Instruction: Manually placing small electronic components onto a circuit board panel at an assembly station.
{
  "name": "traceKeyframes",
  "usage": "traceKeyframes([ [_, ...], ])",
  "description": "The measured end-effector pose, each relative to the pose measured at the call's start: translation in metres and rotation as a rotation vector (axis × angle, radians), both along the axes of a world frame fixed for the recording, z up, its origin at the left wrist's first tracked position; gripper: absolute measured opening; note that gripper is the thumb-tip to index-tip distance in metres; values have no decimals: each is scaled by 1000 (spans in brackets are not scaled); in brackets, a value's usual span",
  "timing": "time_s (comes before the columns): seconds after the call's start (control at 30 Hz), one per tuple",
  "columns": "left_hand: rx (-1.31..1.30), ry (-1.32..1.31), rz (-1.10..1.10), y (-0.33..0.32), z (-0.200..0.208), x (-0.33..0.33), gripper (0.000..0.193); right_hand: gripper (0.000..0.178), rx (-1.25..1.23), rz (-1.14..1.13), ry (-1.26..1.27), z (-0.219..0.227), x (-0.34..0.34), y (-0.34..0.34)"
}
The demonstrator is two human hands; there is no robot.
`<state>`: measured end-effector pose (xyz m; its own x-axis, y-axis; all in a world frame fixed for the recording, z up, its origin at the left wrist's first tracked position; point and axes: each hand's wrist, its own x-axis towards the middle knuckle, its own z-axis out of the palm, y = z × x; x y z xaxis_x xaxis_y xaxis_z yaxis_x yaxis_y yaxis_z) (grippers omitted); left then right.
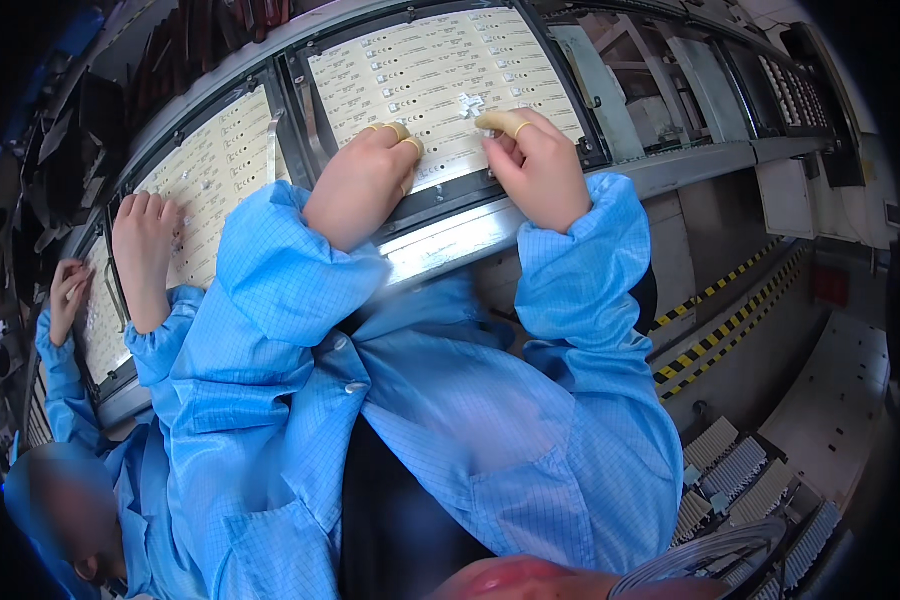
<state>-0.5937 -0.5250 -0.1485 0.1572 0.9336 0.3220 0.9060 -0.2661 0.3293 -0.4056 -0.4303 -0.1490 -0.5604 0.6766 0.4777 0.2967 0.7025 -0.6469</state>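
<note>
A pale cream circuit board panel (pixel 430 62), printed with repeated rows of marks and small white components, lies in a black frame (pixel 450 190). My left hand (pixel 365 185) is over its near left part, fingers curled and closed; whatever they hold is hidden. Yellow finger cots cover some of its fingertips. My right hand (pixel 542 170) pinches thumb and index finger, the index in a yellow cot, at the panel's near right part. A small white part shows between those fingertips. Just beyond them lies a little heap of small white parts (pixel 470 105) on the panel.
A metal rail (pixel 440 252) runs along the near edge. To the left, a co-worker's hand (pixel 144 240) rests at a second framed panel (pixel 220 160); another hand (pixel 68 290) is farther left. Yellow-black striped tape (pixel 730 320) and ridged pale strips (pixel 735 465) are at lower right.
</note>
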Motion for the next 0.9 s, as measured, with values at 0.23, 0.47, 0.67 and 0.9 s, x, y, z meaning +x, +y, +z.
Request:
traceKeyframes([
  [0.23,7,-21,55,0,-1,4,10,20,91,178,-133,-6,-9,-17],
  [0.47,61,-175,14,-7,4,-5,17,16,198,269,-250,-11,-28,-24],
  [0.67,217,-364,228,-24,31,-16,14,16,274,261,-300,-8,-31,-28],
  [0.9,367,-432,316,-63,29,-6,17,16,389,278,-477,2,-35,-32],
])
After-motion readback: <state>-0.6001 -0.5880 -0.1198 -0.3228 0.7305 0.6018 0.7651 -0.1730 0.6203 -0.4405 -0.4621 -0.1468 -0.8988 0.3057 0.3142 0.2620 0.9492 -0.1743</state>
